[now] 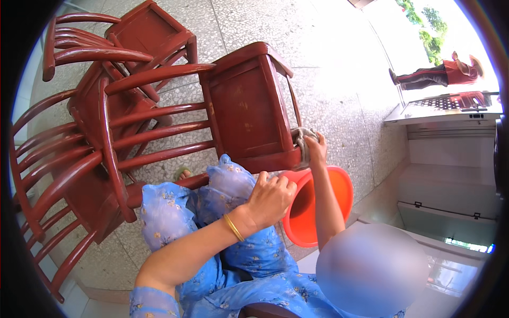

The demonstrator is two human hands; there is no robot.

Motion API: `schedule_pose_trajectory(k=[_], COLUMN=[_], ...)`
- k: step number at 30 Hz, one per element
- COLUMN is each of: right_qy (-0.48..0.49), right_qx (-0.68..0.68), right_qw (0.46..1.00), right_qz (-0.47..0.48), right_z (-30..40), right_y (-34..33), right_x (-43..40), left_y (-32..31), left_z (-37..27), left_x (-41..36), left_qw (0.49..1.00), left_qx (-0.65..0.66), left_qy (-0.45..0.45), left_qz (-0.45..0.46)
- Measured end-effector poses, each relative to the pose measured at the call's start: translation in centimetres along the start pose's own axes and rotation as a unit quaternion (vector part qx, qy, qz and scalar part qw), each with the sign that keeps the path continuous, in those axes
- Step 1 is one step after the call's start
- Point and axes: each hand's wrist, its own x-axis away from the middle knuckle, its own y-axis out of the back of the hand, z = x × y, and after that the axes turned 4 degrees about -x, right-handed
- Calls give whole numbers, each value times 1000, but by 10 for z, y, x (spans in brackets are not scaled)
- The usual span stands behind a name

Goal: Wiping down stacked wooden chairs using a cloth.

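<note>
Just in front of my knees is a red-painted wooden chair (246, 105), its slatted back to the left and its seat worn in places. My right hand (317, 148) presses a grey cloth (304, 145) against the near right corner of the seat frame. Below that forearm is an orange-red plastic bucket (341, 187) with its mouth towards me; its inside is partly in shadow. My left hand (272, 198), a gold bangle at the wrist, hovers above my lap beside the bucket. Its fingers are curled, and the palm is hidden.
More red wooden chairs (149, 33) crowd together on the left over the speckled terrazzo floor (254, 24). A person (445, 75) stands in the bright doorway at the upper right, near a white cabinet (433, 113). My knees (226, 179) are close to the chair.
</note>
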Motion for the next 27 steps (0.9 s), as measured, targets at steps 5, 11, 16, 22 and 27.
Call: schedule_pose_trajectory(k=[5, 11, 16, 22, 27], right_qy=[26, 193, 180, 189, 184], right_qx=[140, 277, 280, 423, 438], right_qw=[989, 941, 943, 885, 879], right_qz=[45, -38, 10, 44, 35], right_z=[-3, 89, 25, -9, -10], right_y=[3, -101, -92, -81, -24], right_x=[-120, -164, -210, -145, -95], left_y=[0, 18, 16, 16, 4], left_z=[7, 14, 11, 13, 12], left_x=[-12, 6, -1, 4, 0], left_qw=[1000, 997, 997, 997, 999], left_qx=[19, 39, 46, 31, 16], left_qy=[21, 55, 41, 42, 27], left_qz=[-2, 49, 54, 62, 29])
